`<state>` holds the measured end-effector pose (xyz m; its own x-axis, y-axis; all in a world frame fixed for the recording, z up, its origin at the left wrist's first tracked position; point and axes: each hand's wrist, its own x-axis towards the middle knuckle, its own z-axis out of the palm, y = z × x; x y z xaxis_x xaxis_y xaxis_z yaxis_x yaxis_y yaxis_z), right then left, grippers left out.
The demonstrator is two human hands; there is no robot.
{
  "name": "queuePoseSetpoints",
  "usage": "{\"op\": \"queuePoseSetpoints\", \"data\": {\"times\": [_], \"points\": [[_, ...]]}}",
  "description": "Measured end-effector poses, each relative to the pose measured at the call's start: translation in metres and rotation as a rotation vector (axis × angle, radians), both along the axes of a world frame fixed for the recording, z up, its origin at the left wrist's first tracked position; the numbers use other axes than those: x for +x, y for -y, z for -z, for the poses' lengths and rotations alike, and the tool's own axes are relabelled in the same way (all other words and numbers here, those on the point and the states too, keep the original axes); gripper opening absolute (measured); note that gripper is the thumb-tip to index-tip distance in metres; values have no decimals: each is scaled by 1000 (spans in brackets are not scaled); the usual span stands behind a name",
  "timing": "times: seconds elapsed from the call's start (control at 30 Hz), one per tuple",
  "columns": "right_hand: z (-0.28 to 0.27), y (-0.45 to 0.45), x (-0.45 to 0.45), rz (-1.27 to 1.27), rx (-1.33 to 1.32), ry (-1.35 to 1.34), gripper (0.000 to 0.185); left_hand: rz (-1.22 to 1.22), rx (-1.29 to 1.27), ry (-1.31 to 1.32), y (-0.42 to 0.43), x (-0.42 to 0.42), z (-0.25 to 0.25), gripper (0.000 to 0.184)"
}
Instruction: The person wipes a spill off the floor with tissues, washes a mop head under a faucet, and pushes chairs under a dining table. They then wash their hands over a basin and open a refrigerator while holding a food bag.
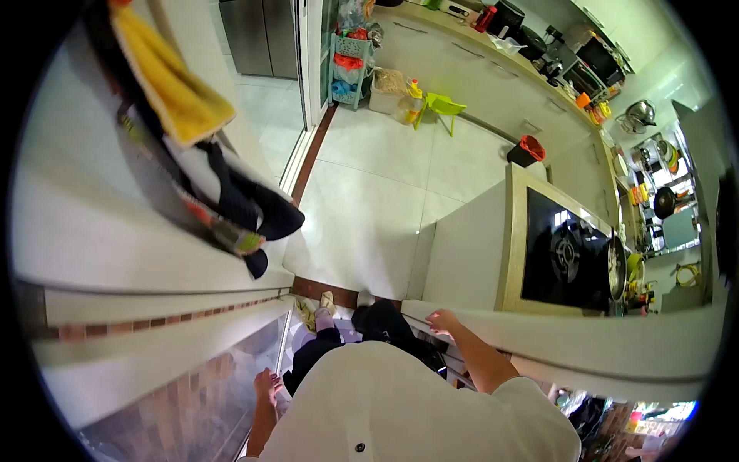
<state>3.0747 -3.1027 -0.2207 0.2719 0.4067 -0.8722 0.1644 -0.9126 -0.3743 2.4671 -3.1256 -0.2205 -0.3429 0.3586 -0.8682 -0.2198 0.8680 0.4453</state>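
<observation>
Progress: we see nothing gripped, lifted or carried. The wearer's feet are at the brown threshold strip (345,298), which edges the kitchen floor (369,200). We judge this a pause between handlings; no finished step can be read here, and we cannot tell how much work is left.

Hands: the left hand (267,384) is low at the wearer's side, fingers loosely parted and half bent, with nothing visible in it. Nearest to it is the glass panel (192,396), just beside; contact cannot be confirmed. The right hand (442,322) is relaxed, fingers slightly bent, likewise with no object visible. It is by the white wall edge (554,340); whether it touches, we cannot tell.

Materials: the panel is flat, see-through and streaked with reflections; the wall edge is smooth and pale. Floor tiles are large, glossy and square-cut. Ahead to the right, the hob (540,266) is a black, mirror-like slab set in a beige counter, with a round burner. Farther off we note a bright green stool (441,106), a dark bin (522,156) with a red liner, and a lattice-sided rack (348,71). At upper left hangs a soft-looking yellow cloth (173,85).
</observation>
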Motion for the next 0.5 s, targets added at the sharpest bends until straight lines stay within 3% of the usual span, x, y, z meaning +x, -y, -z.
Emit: {"op": "queuePoseSetpoints", "data": {"times": [0.07, 0.13, 0.2, 0.23, 0.27, 0.37, 0.43, 0.47, 0.5], "points": [[11, -32, 28, 116, -62, -123, 19, 2, -20, -52, -31, 12, -15, 26], [18, -52, 47, 12, -119, -20, 23, -14, -75, -115, -32, 23, -20, 27], [26, -72, 71, 73, -133, 83, 25, -66, -33, 197, -24, 19, -5, 24], [25, -84, 84, 56, -139, 71, 25, -24, -24, 172, -16, 25, 10, 23], [24, -86, 94, -35, -177, 84, 25, 145, 8, 51, -3, 33, 32, 22], [33, -92, 129, -215, -270, 83, 25, 1404, 330, -794, 17, 69, 32, 25], [35, -83, 142, -288, -318, 76, 25, 956, 282, -450, 34, 78, 35, 25], [34, -80, 148, -268, -309, 91, 24, 264, -25, -120, 37, 92, 37, 25], [33, -81, 153, -243, -288, 108, 23, 476, -55, -261, 30, 93, 38, 22]]}}
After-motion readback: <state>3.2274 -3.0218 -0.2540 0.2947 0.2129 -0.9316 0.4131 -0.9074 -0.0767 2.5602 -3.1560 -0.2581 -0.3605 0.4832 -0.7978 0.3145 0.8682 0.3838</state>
